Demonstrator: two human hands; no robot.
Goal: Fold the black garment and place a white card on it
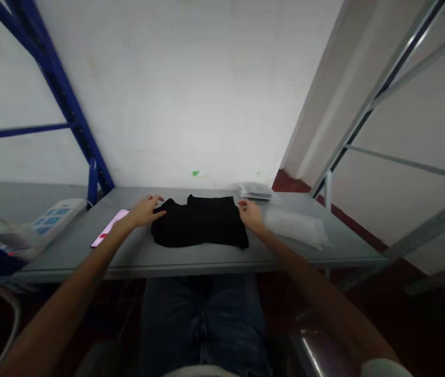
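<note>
Between both hands (199,212), black garment (201,222)

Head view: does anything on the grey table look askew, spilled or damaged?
Nothing stands out. The black garment lies folded on the grey table, with the left hand and right hand at its two ends. A phone with its screen lit lies flat to the left, clear plastic bags to the right. No spill or damage shows.

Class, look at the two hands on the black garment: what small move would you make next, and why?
Probably press both hands inward to flatten it. The left hand and right hand rest on opposite edges of the folded black garment, whose left side looks bunched on the grey table.
</note>
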